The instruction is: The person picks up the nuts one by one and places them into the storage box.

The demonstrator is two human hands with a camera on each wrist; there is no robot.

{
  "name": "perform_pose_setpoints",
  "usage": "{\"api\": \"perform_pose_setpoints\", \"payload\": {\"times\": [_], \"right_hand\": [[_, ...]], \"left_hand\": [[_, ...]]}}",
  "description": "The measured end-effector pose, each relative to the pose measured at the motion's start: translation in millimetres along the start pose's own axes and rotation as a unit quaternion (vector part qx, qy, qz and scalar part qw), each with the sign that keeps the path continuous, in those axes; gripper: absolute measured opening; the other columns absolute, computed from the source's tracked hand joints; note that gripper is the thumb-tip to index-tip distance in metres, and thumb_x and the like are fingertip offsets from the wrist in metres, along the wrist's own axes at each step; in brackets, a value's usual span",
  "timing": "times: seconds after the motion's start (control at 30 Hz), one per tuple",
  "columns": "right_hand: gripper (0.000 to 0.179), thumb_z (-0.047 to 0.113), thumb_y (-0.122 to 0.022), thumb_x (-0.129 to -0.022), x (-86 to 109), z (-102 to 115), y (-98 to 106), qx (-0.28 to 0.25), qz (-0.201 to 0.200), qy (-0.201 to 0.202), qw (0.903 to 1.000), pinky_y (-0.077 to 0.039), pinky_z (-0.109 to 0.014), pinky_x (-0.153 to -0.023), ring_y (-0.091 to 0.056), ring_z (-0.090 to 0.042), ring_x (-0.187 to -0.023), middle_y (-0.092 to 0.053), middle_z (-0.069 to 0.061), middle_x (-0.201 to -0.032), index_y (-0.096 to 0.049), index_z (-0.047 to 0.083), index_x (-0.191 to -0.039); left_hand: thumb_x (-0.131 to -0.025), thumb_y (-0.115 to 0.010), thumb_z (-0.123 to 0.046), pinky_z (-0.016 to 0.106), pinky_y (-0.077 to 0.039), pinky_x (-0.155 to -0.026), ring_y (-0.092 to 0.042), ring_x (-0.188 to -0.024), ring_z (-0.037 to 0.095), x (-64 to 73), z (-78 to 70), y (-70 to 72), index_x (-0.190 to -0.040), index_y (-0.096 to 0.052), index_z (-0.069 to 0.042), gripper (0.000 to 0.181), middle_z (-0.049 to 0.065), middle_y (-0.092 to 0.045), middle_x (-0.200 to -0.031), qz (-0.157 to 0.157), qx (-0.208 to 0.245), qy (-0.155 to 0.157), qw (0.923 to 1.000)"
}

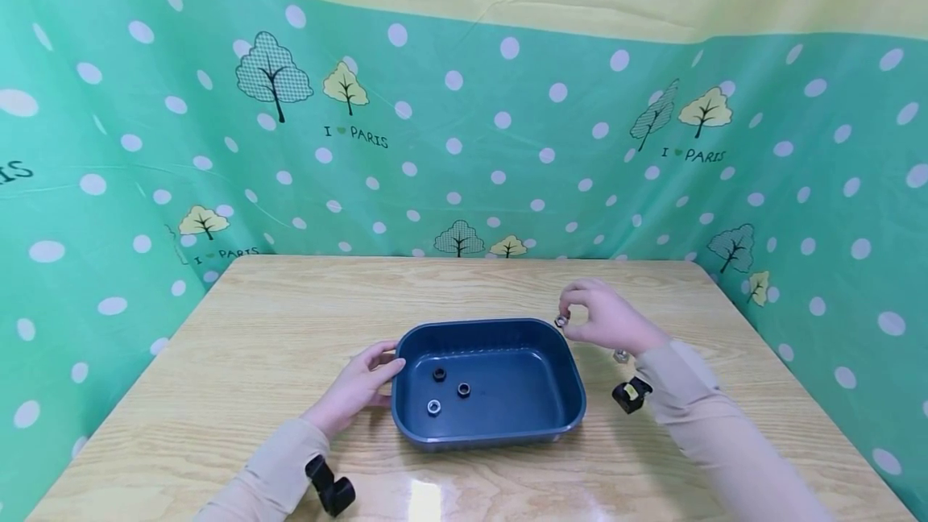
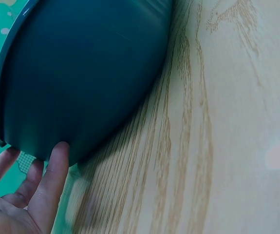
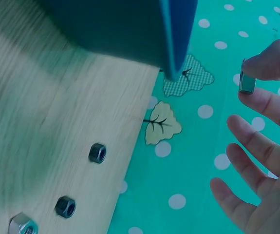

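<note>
A dark blue rectangular plastic tub stands on the table with two dark hex nuts, one of them, and a silver hex nut lying in its left half. My left hand holds the tub's left end, thumb at the rim and fingertips against the outer wall. Above the tub's far right corner, my right hand pinches a metal hex nut between thumb and index finger. The other fingers of that hand are spread apart.
Right of the tub, under the right forearm, several nuts lie on the wooden table; the right wrist view shows two dark nuts and a silver nut. A green dotted curtain hangs behind the table and along its sides.
</note>
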State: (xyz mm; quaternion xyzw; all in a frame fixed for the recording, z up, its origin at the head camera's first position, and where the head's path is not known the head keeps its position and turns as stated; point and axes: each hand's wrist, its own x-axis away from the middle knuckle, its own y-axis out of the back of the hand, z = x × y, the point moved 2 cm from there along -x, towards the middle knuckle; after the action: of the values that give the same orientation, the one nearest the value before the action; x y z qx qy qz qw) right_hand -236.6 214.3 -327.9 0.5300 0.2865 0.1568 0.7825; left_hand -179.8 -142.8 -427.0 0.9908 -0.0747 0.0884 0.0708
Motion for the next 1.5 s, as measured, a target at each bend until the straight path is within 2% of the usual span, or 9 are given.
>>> {"api": "perform_pose_setpoints", "payload": {"times": [0.27,0.47,0.73,1.0,1.23,1.5], "right_hand": [[0.010,0.014,-0.069,-0.073,-13.4,15.8,-3.0,-0.024,0.008,-0.015,0.9996,-0.046,-0.043,-0.083,-0.053,-0.024,-0.099,-0.062,-0.001,-0.101,-0.063,0.021,-0.077],[0.010,0.013,-0.069,-0.073,-23.4,29.4,-5.1,-0.036,0.010,-0.003,0.9993,-0.045,-0.043,-0.082,-0.052,-0.026,-0.100,-0.063,-0.003,-0.103,-0.064,0.021,-0.077],[0.010,0.013,-0.071,-0.074,-34.3,40.3,-13.2,-0.045,0.010,0.010,0.9989,-0.047,-0.047,-0.088,-0.052,-0.028,-0.105,-0.063,-0.005,-0.105,-0.064,0.019,-0.079],[0.010,0.014,-0.072,-0.076,-40.8,53.0,-24.4,-0.069,0.015,0.022,0.9973,-0.047,-0.044,-0.087,-0.052,-0.025,-0.102,-0.062,-0.002,-0.103,-0.064,0.020,-0.079],[0.011,0.012,-0.073,-0.076,-44.2,59.9,-35.2,-0.097,0.007,0.032,0.9948,-0.047,-0.044,-0.090,-0.051,-0.024,-0.105,-0.061,-0.004,-0.106,-0.065,0.018,-0.079],[0.010,0.014,-0.071,-0.077,-46.3,68.5,-46.9,-0.137,0.031,0.026,0.9898,-0.047,-0.044,-0.092,-0.052,-0.023,-0.110,-0.060,-0.004,-0.112,-0.065,0.019,-0.082]], "left_hand": [[-0.097,-0.053,-0.019,0.045,-0.058,-0.077,-0.055,-0.116,0.037,1.1,-0.9,-0.3,-0.139,-0.040,-0.001,0.048,0.027,-0.043,-0.137,0.003,0.011,-0.001,0.9999],[-0.097,-0.053,-0.018,0.045,-0.058,-0.077,-0.055,-0.116,0.036,0.5,-0.1,-0.6,-0.138,-0.041,-0.001,0.046,0.027,-0.044,-0.136,0.001,0.015,0.000,0.9999],[-0.096,-0.053,-0.019,0.045,-0.058,-0.077,-0.055,-0.115,0.036,1.6,0.7,0.8,-0.138,-0.041,-0.002,0.047,0.027,-0.043,-0.137,0.001,0.017,0.000,0.9998],[-0.097,-0.053,-0.020,0.044,-0.058,-0.077,-0.057,-0.113,0.033,1.8,-0.3,0.5,-0.138,-0.041,-0.002,0.047,0.026,-0.043,-0.136,0.003,0.015,0.001,0.9999],[-0.097,-0.053,-0.020,0.043,-0.059,-0.076,-0.059,-0.110,0.032,1.2,-1.4,-0.2,-0.138,-0.041,-0.001,0.047,0.027,-0.045,-0.135,0.001,0.009,-0.002,1.0000],[-0.097,-0.053,-0.019,0.044,-0.059,-0.076,-0.057,-0.113,0.034,0.5,-0.1,-0.6,-0.138,-0.040,-0.001,0.047,0.027,-0.046,-0.134,0.003,0.010,-0.004,0.9999]]}}
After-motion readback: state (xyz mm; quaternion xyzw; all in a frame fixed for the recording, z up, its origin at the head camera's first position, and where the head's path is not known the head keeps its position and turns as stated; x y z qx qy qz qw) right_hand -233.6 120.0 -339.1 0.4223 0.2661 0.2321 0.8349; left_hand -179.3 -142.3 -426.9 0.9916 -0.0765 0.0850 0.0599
